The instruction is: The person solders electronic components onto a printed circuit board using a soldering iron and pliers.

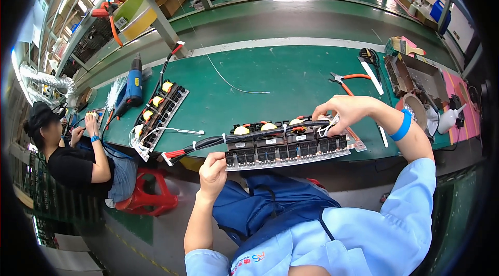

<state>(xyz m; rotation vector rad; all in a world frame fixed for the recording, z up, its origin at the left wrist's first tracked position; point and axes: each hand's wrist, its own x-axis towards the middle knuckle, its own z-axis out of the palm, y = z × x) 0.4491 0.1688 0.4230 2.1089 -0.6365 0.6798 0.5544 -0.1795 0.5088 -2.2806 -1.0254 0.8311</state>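
A long circuit board (288, 157) with black components and yellow-topped coils is held, slightly tilted, at the near edge of the green bench. My left hand (212, 176) is closed on its left end, thumb and fingers pinching the corner. Over the board's right end my right hand (347, 114) is bent, its fingers closed around white wires (323, 130). A black cable bundle (226, 140), bound with white ties, runs along the top of the board. It ends at the left in red wires and a white connector (167, 158).
A second board (165, 115) lies to the left beside a blue power tool (134, 86). Orange-handled pliers (345, 79), a brown box (423, 76) and a white squeeze bottle (451, 119) are at the right. Another person (78, 156) sits at the far left near a red stool (150, 195).
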